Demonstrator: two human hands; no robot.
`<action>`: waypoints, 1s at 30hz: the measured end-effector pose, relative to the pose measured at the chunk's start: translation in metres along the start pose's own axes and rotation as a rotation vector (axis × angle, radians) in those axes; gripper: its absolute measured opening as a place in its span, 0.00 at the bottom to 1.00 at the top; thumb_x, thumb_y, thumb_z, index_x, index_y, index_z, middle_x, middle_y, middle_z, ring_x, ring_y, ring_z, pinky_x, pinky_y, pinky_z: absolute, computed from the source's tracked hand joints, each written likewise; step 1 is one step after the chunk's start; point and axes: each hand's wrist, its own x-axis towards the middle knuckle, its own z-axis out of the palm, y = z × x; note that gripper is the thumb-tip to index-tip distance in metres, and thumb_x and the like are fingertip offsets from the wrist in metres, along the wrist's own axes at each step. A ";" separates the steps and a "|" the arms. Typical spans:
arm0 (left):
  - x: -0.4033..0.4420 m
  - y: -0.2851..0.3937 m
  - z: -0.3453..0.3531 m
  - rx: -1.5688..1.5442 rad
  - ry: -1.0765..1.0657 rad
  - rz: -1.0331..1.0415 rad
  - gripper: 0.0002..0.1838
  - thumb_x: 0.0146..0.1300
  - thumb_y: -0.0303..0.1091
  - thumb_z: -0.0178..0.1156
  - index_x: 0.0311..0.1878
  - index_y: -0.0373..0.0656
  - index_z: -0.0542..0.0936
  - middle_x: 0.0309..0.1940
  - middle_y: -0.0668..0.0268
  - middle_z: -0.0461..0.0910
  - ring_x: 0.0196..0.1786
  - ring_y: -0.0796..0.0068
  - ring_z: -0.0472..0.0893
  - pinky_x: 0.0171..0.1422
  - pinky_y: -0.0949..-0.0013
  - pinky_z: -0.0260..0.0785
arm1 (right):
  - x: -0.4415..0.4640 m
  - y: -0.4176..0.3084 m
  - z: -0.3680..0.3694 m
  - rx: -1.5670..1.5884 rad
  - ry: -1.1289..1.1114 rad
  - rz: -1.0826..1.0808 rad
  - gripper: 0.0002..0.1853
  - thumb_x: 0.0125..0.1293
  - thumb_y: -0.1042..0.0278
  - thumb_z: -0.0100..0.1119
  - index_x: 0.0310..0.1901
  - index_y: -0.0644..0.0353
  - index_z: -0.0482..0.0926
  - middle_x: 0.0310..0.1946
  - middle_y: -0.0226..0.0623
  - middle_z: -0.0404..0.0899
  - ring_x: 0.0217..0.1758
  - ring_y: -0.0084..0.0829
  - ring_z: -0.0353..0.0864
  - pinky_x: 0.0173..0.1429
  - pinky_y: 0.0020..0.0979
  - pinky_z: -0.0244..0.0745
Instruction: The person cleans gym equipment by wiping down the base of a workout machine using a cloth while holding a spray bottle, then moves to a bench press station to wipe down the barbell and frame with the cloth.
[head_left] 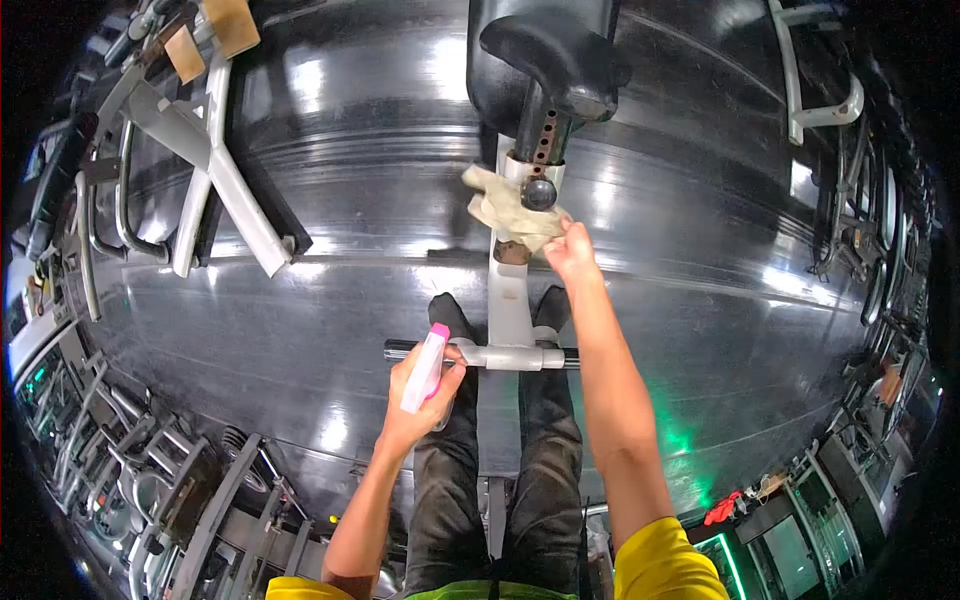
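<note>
In my left hand (412,395) is a spray bottle (430,365) with a pink and white top, held above the left end of the machine's foot bar (515,358). My right hand (572,247) grips one edge of a pale cloth (512,212). That cloth lies against the grey upright post, just below a round black knob (538,193). Above the knob rises a dark adjustment tube (546,140) with a row of holes. It carries a black padded seat (550,60).
My feet stand on either side of the machine's light grey frame (510,300), on a dark shiny floor (300,330). A crossed grey frame (210,160) stands at upper left. Gym equipment lines both sides, and a red item (722,508) lies at lower right.
</note>
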 end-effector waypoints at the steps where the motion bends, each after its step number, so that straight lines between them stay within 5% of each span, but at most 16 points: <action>1: 0.000 0.001 -0.001 -0.005 0.006 -0.007 0.07 0.58 0.24 0.62 0.41 0.39 0.78 0.28 0.70 0.79 0.26 0.85 0.73 0.33 0.79 0.65 | 0.014 -0.007 -0.013 -0.014 0.014 -0.133 0.15 0.71 0.58 0.47 0.54 0.55 0.70 0.48 0.39 0.77 0.46 0.33 0.80 0.46 0.30 0.78; 3: -0.004 -0.001 -0.002 -0.055 -0.014 -0.036 0.07 0.58 0.24 0.62 0.40 0.39 0.78 0.28 0.70 0.79 0.26 0.86 0.73 0.33 0.79 0.65 | -0.036 -0.032 0.004 -0.245 0.212 -0.406 0.12 0.73 0.65 0.43 0.50 0.61 0.73 0.45 0.37 0.78 0.40 0.28 0.80 0.44 0.31 0.75; 5: -0.004 -0.002 -0.009 -0.088 -0.010 -0.039 0.07 0.58 0.23 0.62 0.40 0.38 0.77 0.28 0.70 0.78 0.26 0.86 0.72 0.33 0.79 0.65 | -0.046 -0.038 0.012 -0.357 0.138 -0.872 0.14 0.72 0.67 0.42 0.52 0.64 0.72 0.46 0.36 0.79 0.42 0.33 0.81 0.46 0.34 0.74; 6: -0.003 -0.002 -0.012 -0.086 -0.004 -0.033 0.07 0.58 0.23 0.62 0.40 0.38 0.77 0.28 0.70 0.78 0.26 0.86 0.72 0.33 0.79 0.65 | -0.044 -0.039 0.016 -0.354 0.129 -0.872 0.14 0.72 0.67 0.42 0.52 0.64 0.72 0.46 0.36 0.79 0.42 0.33 0.81 0.46 0.34 0.74; 8: -0.004 -0.004 -0.010 -0.097 0.003 -0.042 0.07 0.58 0.23 0.62 0.40 0.38 0.77 0.28 0.70 0.78 0.26 0.86 0.72 0.33 0.78 0.64 | -0.045 -0.045 0.016 -1.068 0.281 -1.363 0.15 0.70 0.72 0.43 0.55 0.63 0.73 0.50 0.41 0.79 0.48 0.40 0.81 0.50 0.34 0.73; 11: -0.005 -0.014 -0.007 -0.116 0.003 -0.050 0.07 0.58 0.23 0.61 0.40 0.38 0.77 0.29 0.69 0.78 0.27 0.85 0.72 0.33 0.78 0.64 | -0.094 -0.034 0.059 -1.531 0.011 -1.140 0.19 0.64 0.77 0.44 0.55 0.57 0.75 0.53 0.47 0.77 0.59 0.45 0.74 0.59 0.36 0.69; 14: -0.007 -0.014 -0.009 -0.023 -0.091 -0.031 0.07 0.62 0.23 0.58 0.43 0.36 0.74 0.37 0.65 0.78 0.33 0.84 0.75 0.34 0.78 0.69 | -0.092 -0.002 0.087 -1.655 -0.172 -1.240 0.24 0.57 0.82 0.47 0.55 0.50 0.76 0.55 0.44 0.76 0.63 0.46 0.70 0.66 0.38 0.66; 16: -0.007 -0.011 -0.004 -0.056 -0.065 -0.048 0.07 0.60 0.23 0.60 0.41 0.37 0.75 0.34 0.66 0.78 0.31 0.84 0.74 0.34 0.77 0.67 | -0.083 0.005 0.089 -1.853 -0.156 -1.506 0.30 0.52 0.87 0.48 0.58 0.49 0.75 0.57 0.41 0.75 0.65 0.43 0.68 0.70 0.41 0.62; 20: -0.006 -0.002 0.001 -0.147 -0.022 -0.074 0.08 0.57 0.23 0.62 0.40 0.37 0.77 0.32 0.68 0.78 0.30 0.83 0.73 0.34 0.77 0.65 | -0.096 0.005 0.052 -1.897 -0.299 -1.547 0.41 0.45 0.90 0.52 0.64 0.45 0.69 0.65 0.38 0.65 0.70 0.41 0.61 0.72 0.42 0.59; 30: -0.003 -0.004 0.001 -0.063 -0.013 0.004 0.07 0.58 0.23 0.62 0.40 0.38 0.77 0.30 0.69 0.77 0.27 0.85 0.69 0.32 0.78 0.63 | -0.096 0.021 -0.004 -1.907 -0.322 -1.443 0.38 0.45 0.89 0.51 0.62 0.47 0.71 0.61 0.43 0.71 0.67 0.42 0.66 0.72 0.42 0.59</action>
